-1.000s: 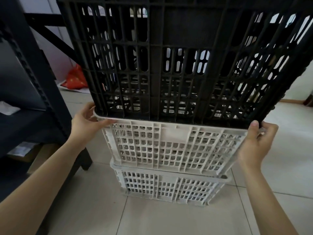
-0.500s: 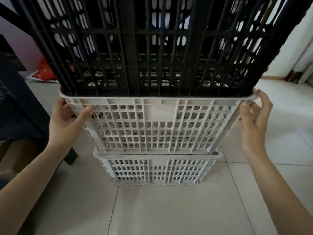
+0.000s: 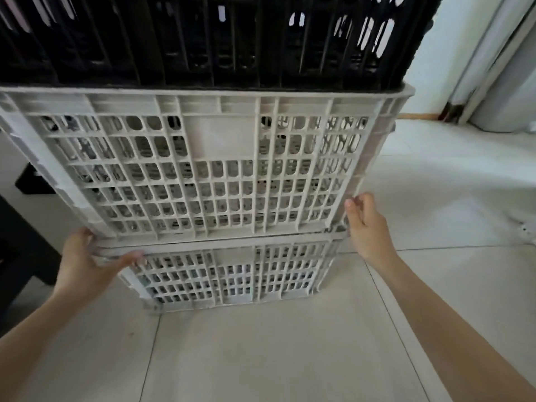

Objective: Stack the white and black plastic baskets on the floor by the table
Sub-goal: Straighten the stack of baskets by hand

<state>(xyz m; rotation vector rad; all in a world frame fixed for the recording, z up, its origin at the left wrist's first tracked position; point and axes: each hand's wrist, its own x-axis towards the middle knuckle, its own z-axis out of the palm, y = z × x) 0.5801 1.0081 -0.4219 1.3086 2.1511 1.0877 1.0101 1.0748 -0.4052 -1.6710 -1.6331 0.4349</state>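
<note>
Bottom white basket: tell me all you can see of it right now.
The bottom basket is off-white lattice plastic, scuffed and grimy, with a thick flat rim. It stands upright on the tiled floor, and the upper basket sits nested in it. The left hand grips its left rim corner, thumb along the front. The right hand is at its right corner; contact unclear.

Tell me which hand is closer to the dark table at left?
Left. The left hand grips the rim of the lower white basket right beside the dark table; the right hand holds a corner of the upper white basket, on the far side.
</note>
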